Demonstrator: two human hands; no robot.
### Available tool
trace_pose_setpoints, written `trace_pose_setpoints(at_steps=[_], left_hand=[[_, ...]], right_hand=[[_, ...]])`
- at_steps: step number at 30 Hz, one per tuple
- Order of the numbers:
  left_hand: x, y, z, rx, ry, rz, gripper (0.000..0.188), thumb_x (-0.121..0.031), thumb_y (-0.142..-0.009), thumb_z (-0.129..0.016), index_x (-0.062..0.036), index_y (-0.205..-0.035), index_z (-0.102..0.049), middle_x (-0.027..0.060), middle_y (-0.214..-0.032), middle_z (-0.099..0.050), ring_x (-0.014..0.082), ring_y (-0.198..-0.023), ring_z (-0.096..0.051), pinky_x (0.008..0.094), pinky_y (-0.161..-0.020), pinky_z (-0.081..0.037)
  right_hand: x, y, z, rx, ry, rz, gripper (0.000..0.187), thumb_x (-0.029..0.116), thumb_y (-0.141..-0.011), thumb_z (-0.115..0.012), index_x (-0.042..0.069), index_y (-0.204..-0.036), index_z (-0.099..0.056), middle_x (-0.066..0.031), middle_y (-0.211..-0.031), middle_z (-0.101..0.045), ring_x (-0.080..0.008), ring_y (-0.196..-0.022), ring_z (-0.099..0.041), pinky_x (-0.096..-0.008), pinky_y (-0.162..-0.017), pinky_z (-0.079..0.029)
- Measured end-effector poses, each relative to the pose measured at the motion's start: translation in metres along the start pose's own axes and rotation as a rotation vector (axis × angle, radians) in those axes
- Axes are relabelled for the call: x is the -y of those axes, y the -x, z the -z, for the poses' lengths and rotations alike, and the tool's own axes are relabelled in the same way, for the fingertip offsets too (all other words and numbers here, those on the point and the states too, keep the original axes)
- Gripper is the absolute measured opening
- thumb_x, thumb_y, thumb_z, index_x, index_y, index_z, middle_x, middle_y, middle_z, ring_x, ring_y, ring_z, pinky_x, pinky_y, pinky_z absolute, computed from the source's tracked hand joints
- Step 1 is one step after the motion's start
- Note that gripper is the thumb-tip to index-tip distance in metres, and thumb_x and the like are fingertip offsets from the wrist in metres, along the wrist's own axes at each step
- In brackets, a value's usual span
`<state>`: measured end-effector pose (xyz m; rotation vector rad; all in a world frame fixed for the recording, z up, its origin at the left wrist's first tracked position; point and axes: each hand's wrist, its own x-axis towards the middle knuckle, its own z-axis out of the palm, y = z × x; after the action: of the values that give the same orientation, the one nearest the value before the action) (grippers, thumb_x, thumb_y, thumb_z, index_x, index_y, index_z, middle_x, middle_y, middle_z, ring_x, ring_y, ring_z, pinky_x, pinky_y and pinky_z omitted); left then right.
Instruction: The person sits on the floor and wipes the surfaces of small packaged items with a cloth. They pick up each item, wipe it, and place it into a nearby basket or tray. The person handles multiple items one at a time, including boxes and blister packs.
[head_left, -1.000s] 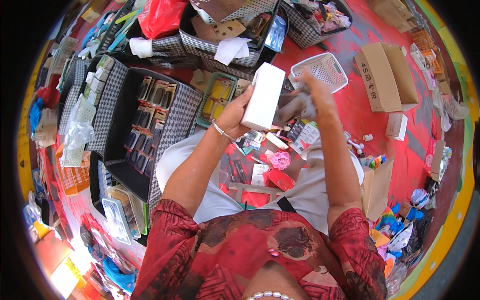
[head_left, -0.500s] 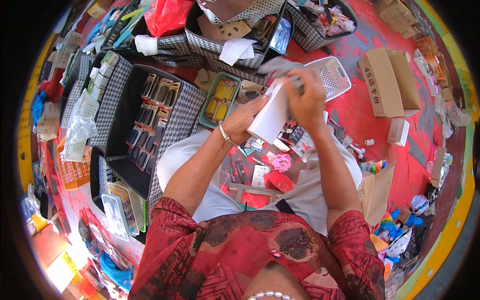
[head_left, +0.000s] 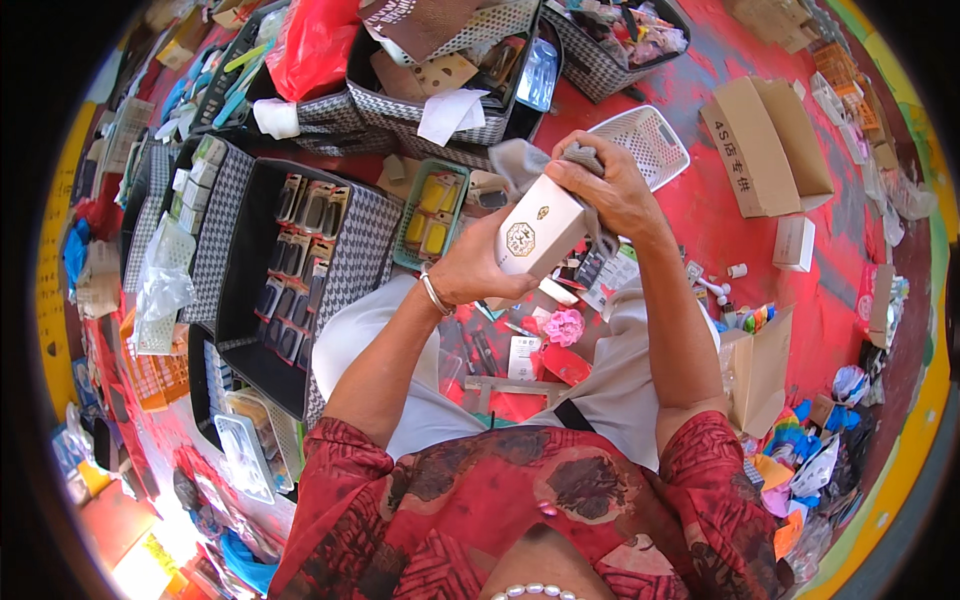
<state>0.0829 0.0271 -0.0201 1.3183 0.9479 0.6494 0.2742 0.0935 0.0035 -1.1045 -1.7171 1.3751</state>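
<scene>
A white cardboard box (head_left: 553,218) with a gold emblem on its face is up in front of me, above my knees. My left hand (head_left: 474,264) grips it from the left and below. Bunched in my right hand (head_left: 618,187) is a grey cloth (head_left: 516,162), pressed against the box's upper right side. One end of the cloth hangs loose behind the box. Just beyond my right hand stands a white perforated basket (head_left: 652,140). Beside my left hand is a green basket (head_left: 420,225) with yellow-packed items.
To my left, a houndstooth fabric bin (head_left: 361,230) holds rows of carded dark items. More bins (head_left: 440,128) stand ahead. An opened cardboard carton (head_left: 735,150) and a small white box (head_left: 794,244) lie right. A pink flower (head_left: 564,327) and small goods sit between my legs.
The box has been turned, so its emblem face now shows. My right hand with the cloth has shifted from across its face to its upper right side.
</scene>
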Motion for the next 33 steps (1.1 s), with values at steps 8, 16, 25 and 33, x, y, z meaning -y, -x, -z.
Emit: trace_pose_setpoints(at_steps=[8, 16, 25, 33], left_hand=[[-0.018, 0.008, 0.013, -0.048, -0.157, -0.233, 0.071, -0.018, -0.051, -0.07, 0.0031, -0.115, -0.046, 0.0105, -0.098, -0.058, 0.0161, -0.087, -0.055, 0.0269, -0.079, -0.043], [0.026, -0.012, 0.004, -0.154, 0.97, -0.071, 0.044, -0.017, -0.069, -0.065, -0.0015, -0.108, -0.052, 0.0091, -0.094, -0.06, 0.0171, -0.081, -0.061, 0.0333, -0.072, -0.051], [0.031, -0.026, 0.007, -0.41, 0.977, -0.134, 0.057, -0.021, -0.084, -0.055, -0.012, -0.132, -0.026, 0.0079, -0.112, -0.048, 0.0183, -0.097, -0.052, 0.0347, -0.081, -0.045], [0.029, -0.019, 0.026, -0.222, 1.444, -0.141, 0.039, -0.028, -0.086, -0.051, -0.0028, -0.116, -0.046, 0.0108, -0.096, -0.059, 0.021, -0.087, -0.06, 0.0363, -0.077, -0.047]], right_hand=[[-0.045, -0.004, 0.017, -0.254, -0.201, -0.523, 0.047, 0.045, -0.082, -0.055, -0.001, -0.08, -0.064, -0.0057, -0.071, -0.061, -0.012, -0.06, -0.054, -0.0286, -0.058, -0.043], [-0.053, 0.004, 0.025, -0.221, -0.35, 0.183, 0.044, 0.032, -0.093, -0.04, -0.004, -0.119, -0.042, -0.0156, -0.112, -0.052, -0.028, -0.101, -0.053, -0.038, -0.09, -0.042], [-0.02, 0.022, -0.072, -0.198, -0.028, 0.19, 0.026, 0.013, -0.086, -0.052, 0.0, -0.109, -0.05, -0.0085, -0.104, -0.051, -0.0157, -0.092, -0.049, -0.0266, -0.082, -0.039], [-0.048, 0.022, -0.028, -0.347, -0.568, 0.011, 0.027, 0.011, -0.084, -0.053, -0.005, -0.106, -0.053, -0.0114, -0.097, -0.057, -0.0236, -0.093, -0.055, -0.0346, -0.08, -0.043]])
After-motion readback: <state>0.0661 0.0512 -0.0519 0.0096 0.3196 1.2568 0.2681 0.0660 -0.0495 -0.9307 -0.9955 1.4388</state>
